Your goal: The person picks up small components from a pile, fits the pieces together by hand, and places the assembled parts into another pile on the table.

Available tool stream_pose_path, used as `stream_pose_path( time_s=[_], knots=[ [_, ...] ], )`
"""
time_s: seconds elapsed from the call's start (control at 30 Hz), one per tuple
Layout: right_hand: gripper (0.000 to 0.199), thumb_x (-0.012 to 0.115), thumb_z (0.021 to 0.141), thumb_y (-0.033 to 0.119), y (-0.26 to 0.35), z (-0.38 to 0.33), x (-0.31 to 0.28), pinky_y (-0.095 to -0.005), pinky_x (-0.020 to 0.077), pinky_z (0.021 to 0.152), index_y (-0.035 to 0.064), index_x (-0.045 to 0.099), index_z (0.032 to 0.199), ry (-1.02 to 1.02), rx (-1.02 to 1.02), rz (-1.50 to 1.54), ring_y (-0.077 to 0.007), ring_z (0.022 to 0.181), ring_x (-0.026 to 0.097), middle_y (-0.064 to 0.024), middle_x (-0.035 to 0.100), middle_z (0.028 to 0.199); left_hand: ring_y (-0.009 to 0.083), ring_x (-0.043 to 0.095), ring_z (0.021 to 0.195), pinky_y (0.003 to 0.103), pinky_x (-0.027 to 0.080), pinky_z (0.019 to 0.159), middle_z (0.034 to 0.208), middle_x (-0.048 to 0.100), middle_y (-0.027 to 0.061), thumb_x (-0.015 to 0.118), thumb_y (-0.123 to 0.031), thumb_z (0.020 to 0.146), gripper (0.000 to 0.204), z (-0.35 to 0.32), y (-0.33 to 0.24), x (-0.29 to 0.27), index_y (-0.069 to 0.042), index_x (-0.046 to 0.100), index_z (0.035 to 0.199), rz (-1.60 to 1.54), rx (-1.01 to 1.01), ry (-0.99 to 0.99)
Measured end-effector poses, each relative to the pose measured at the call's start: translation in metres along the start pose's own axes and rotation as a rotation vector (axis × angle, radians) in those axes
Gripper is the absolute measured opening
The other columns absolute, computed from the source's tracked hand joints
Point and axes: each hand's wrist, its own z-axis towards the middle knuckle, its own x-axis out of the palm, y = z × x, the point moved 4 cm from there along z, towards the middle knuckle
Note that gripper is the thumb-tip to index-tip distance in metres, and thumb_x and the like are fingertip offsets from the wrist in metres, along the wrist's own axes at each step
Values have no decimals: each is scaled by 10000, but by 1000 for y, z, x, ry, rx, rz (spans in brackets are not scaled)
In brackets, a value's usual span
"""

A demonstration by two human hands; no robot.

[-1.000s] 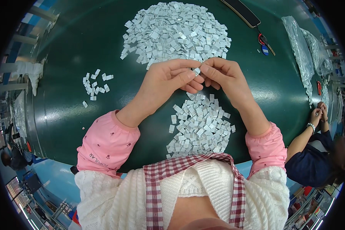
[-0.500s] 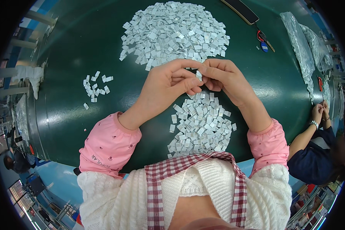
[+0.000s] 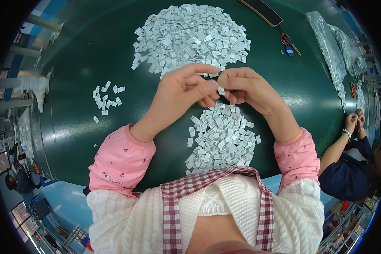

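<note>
Between my hands, in front of my chest, is a small flat white connector piece [image 3: 221, 90] with thin metal strips on its face. My right hand [image 3: 247, 86] pinches it between thumb and fingers. At its other side, the thumb and curled fingers of my left hand [image 3: 186, 86] close on it, while the left index finger stretches above. Just below the hands lies a pile of like pieces [image 3: 222, 137], reaching to my apron. Beyond my hands spreads a larger heap of them [image 3: 192, 38]. The inner fingertips partly hide one another.
Several loose pieces [image 3: 106, 99] lie on the green table [image 3: 156, 139] at left. A dark flat case [image 3: 262, 12] and keys with a blue tag [image 3: 288, 50] are at far right. Clear plastic bags [image 3: 328, 51] line the right side, near another person's hands [image 3: 354, 120].
The held connector piece has moved slightly nearer to me and tilted as my fingers shifted around it. My left fingers have drawn a little away from the right hand's fingertips.
</note>
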Motion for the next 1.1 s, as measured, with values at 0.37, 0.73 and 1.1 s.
stream_pose_path(
  time_s=[0.37, 0.73, 1.1],
  knots=[
    [83, 710, 896, 48, 18, -2, -46, -225, 423, 621, 37, 732, 975, -510, -324, -834, -90, 649, 512, -7, 643, 754, 115, 636, 695, 199, 492, 653, 825, 723, 94, 644, -155, 1006, 241, 2, 1, -10, -20, 695, 1199, 44, 50, -90],
    [120, 741, 856, 15, 21, -7, -48, -247, 440, 662, 40, 740, 974, -632, -307, -878, -114, 688, 541, -20, 670, 856, 127, 629, 721, 213, 498, 682, 847, 716, 107, 591, -129, 1035, 253, 4, 3, -9, 24, 679, 1215, 86, 27, -76],
    [156, 770, 791, -31, 26, -7, -9, -261, 454, 654, 45, 747, 925, -455, -556, -582, -152, 716, 580, -36, 692, 941, 123, 638, 790, 210, 503, 692, 918, 716, 104, 601, -108, 1028, 243, 5, 10, -9, 17, 685, 1219, 90, 6, -110]
  ],
)
